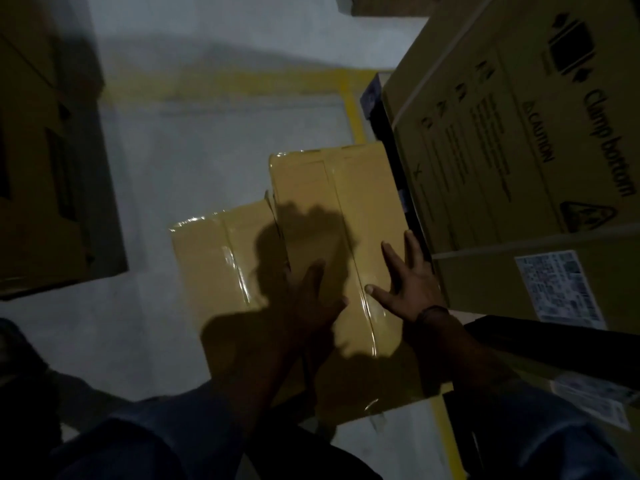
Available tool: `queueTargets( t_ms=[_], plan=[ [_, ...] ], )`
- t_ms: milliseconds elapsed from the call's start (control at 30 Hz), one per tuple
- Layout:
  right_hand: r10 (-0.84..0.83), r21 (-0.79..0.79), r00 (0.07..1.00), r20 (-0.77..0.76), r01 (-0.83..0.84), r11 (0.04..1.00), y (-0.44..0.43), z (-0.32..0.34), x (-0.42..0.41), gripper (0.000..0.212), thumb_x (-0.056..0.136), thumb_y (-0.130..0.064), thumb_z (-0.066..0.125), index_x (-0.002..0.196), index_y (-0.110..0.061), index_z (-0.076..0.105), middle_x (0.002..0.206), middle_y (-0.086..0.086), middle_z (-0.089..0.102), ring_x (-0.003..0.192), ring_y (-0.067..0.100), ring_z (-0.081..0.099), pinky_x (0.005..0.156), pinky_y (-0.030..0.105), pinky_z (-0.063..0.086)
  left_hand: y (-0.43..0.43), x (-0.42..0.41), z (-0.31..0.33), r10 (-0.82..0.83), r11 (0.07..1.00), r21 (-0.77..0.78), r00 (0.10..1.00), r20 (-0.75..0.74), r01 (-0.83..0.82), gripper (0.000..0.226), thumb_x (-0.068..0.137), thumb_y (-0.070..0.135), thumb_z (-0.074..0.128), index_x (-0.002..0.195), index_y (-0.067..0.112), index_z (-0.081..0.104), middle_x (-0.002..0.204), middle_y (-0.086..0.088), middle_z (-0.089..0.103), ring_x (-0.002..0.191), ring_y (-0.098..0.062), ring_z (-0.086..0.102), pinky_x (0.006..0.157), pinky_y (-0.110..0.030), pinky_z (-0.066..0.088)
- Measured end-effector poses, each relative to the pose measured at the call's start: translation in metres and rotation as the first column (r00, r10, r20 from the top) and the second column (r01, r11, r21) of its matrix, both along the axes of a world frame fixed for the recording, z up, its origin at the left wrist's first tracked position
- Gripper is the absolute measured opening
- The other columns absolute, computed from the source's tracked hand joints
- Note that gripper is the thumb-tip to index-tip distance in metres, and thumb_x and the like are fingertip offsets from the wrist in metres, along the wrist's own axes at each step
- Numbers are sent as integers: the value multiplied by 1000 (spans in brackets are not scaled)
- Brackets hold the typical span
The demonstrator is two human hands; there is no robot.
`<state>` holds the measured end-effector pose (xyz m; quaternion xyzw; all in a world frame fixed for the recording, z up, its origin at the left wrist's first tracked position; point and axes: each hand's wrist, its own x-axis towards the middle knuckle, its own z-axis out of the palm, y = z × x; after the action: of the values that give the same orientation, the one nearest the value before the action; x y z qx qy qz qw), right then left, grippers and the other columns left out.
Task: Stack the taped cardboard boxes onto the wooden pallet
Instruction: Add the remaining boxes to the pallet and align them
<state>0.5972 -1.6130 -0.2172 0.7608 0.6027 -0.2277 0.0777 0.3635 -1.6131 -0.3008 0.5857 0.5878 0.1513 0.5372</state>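
Two open hands are lying on the higher of two taped boxes.

At the left, dark cartons [34, 150] are standing on the grey floor [207, 133]. Two taped boxes are sitting side by side at centre: the lower box [214, 271] and, just right of it, the higher box [322, 188]. Both are lying with their long axes running away from the person, with tape seams along them. The left hand [311, 299] is lying flat on the higher box's top, fingers straight. The right hand [405, 285] is resting near that top's right edge, fingers spread. One large printed carton [519, 133] is standing just to the right.
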Motion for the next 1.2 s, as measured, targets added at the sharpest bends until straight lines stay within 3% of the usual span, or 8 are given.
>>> queueTargets(
  t_ms=[67,133,200,267,500,667,833,1200],
  plan=[
    [25,40,1000,2,-25,999,-4,34,-29,96,78,-77,62,158,-47,17,167,-10,-17,143,41,28,107,58,42,13,-36,46,-52,998,20,998,-35,53,105,67,96,53,156,45,30,167,-12,22,153,-35,22,126,-46,19],
    [27,82,1000,15,-28,996,-2,72,-69,90,81,-77,60,157,-47,23,168,-10,-10,137,40,35,105,54,44,26,-75,97,-114,992,47,992,-57,117,108,66,91,60,159,44,29,170,-15,-2,155,-35,11,123,-40,18],
    [35,137,998,49,-42,990,5,111,-117,84,82,-79,56,154,-46,31,169,-9,0,129,37,41,102,49,45,41,-119,151,-130,988,68,986,-108,137,109,68,78,74,160,46,23,168,-7,-22,156,-35,5,124,-48,21],
    [29,157,995,91,-43,987,16,152,-172,80,81,-82,51,151,-46,38,168,-10,6,124,35,44,101,45,45,57,-168,200,-149,978,115,969,-195,173,110,70,78,75,160,46,20,165,1,-33,157,-36,4,123,-54,27],
    [-17,269,983,185,-34,963,72,281,-391,80,79,-88,39,147,-47,43,166,-9,14,120,32,44,99,44,45,120,-383,316,-195,918,279,934,-300,281,110,66,95,59,158,47,24,169,3,-19,143,-41,37,108,-52,46],
    [-28,348,991,130,-19,937,116,324,-540,78,80,-86,44,147,-47,43,165,-10,14,125,32,43,102,45,44,169,-532,370,-125,886,369,912,-391,280,110,63,95,60,158,49,29,172,2,-12,130,-45,49,98,-49,52],
    [22,431,998,56,-44,901,141,346,-659,76,79,-84,48,146,-47,45,165,-11,15,127,30,41,103,46,45,190,-649,408,-67,916,335,908,-414,220,108,67,82,71,158,52,21,166,15,-30,144,-42,32,111,-51,43],
    [231,435,973,-20,-199,878,141,370,-850,79,79,-86,43,147,-46,40,166,-10,12,130,33,40,106,46,45,136,-847,451,99,944,321,855,-509,81,111,69,82,70,160,49,17,167,13,-30,145,-48,32,110,-51,42]
  ],
)
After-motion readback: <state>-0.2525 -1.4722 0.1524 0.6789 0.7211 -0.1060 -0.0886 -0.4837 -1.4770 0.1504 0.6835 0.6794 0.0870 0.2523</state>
